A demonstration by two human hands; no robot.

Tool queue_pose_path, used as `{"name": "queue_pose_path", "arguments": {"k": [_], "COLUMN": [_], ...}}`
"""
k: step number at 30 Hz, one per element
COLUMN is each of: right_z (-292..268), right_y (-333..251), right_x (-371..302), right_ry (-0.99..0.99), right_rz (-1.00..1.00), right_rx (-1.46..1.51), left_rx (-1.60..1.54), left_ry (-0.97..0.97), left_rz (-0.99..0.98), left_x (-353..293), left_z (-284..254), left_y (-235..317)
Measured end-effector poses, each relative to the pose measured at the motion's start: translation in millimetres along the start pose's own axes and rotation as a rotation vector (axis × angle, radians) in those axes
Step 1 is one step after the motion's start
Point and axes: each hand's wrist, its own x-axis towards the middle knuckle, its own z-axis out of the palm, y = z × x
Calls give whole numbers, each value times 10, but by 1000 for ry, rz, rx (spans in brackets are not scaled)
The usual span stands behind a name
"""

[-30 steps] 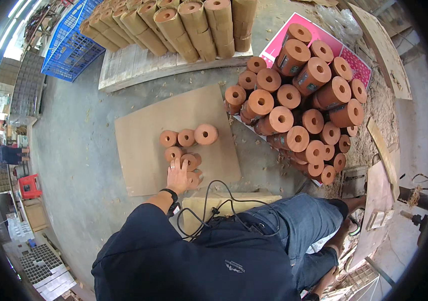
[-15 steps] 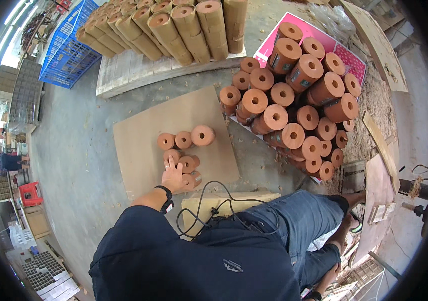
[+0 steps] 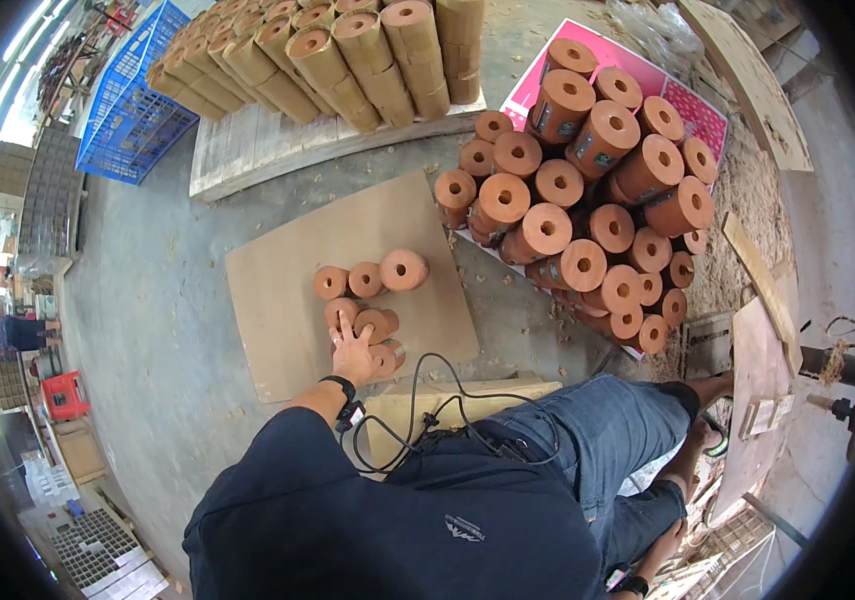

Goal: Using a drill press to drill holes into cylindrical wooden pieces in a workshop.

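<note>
My left hand (image 3: 351, 355) rests with fingers spread on a small group of reddish-brown cylinders, each with a hole through its middle. Its fingertips touch a cylinder (image 3: 375, 324) and lie beside another cylinder (image 3: 339, 311); a third cylinder (image 3: 381, 360) stands at the hand's right side. Just beyond them is a row of similar cylinders, with the largest cylinder (image 3: 403, 269) at its right end. All of them are on a flat brown cardboard sheet (image 3: 277, 270). Down by my leg at the lower right is my right hand (image 3: 661, 548), its fingers mostly hidden.
A big pile of cylinders (image 3: 547, 230) lies at the right on a pink printed sheet (image 3: 544, 65). Paper-wrapped rolls (image 3: 377, 70) stand on a pale wooden platform (image 3: 247, 160) at the back, beside a blue plastic crate (image 3: 137, 110). A black cable (image 3: 457, 395) loops over my lap.
My left hand has shifted slightly right and nearer to me, its fingers now over the middle of the near group. The view has moved a little; the cylinders keep their arrangement.
</note>
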Motion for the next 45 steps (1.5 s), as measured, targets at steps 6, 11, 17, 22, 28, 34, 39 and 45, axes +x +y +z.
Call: {"name": "queue_pose_path", "arguments": {"k": [6,11,17,22,28,34,39,45], "right_z": [35,113,163,178,144,125,134,104], "right_y": [5,149,224,179,237,245,202,138], "right_x": [-37,16,49,39,88,106,75,20], "right_ry": [67,69,67,83,-8,9,29,57], "right_rz": [-5,-35,-96,26,-27,-5,-8,-37], "right_rx": [48,101,121,135,121,113,74,104], "left_rx": [-12,-72,-42,54,-2,-4,18,130], "left_ry": [130,106,5,28,92,42,-2,33], "left_rz": [128,26,-72,35,97,15,-92,-1], "left_x": [32,35,88,65,64,93,106,42], "left_z": [28,-30,-93,4,115,83,89,-32], "left_y": [-4,65,83,38,-77,8,91,75]}}
